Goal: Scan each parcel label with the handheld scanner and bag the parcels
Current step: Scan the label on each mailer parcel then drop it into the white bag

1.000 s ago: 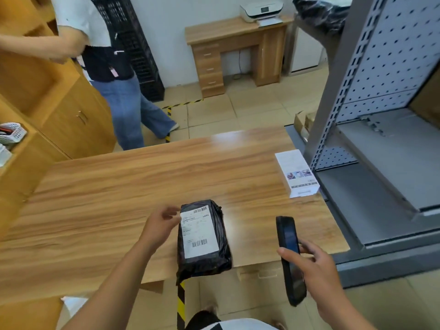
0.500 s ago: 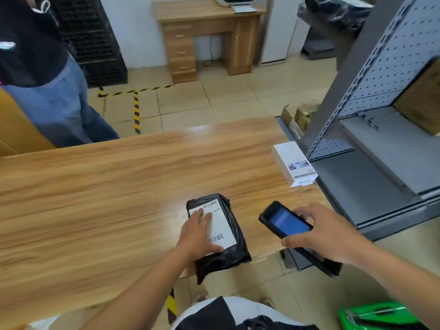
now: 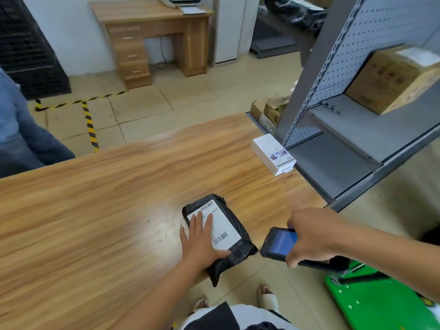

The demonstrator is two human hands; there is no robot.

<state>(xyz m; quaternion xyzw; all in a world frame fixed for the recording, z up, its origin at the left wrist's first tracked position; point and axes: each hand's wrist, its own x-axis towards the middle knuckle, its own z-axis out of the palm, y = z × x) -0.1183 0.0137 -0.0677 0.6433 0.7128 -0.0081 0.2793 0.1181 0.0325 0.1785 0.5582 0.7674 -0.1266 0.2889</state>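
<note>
The tabletop [image 3: 95,210] takes up most of your view, with the grey shelving [image 3: 333,163] standing off its right end. No bag shows anywhere in the frame, so bagging is a step you have not reached.

The black parcel [image 3: 242,251] lies label-up at the near edge of the tabletop, its near end hanging over the edge. A second ago it lay nearly square to you; now it sits turned at an angle, with its near right corner pointing at the handheld scanner [image 3: 277,244].

The scanner has changed most. A second ago you held it upright and edge-on, off the tabletop's edge. Now it lies level with its lit screen up, its head just beside that near corner of the parcel. That reads as lining up for the scan, not yet a confirmed read.

Your right hand [image 3: 312,234] wraps over the scanner from above, fingers curled round its body. Your left hand [image 3: 198,239], which was touching the parcel's left side a second ago, now lies flat on top with its fingers spread, the thumb on the black wrap at the near end.

Those fingers cover the left part of the white label [image 3: 226,225]. The lower barcode [image 3: 220,238] stays uncovered just right of your hand, so the scanner probably has a clear line to it.
</note>
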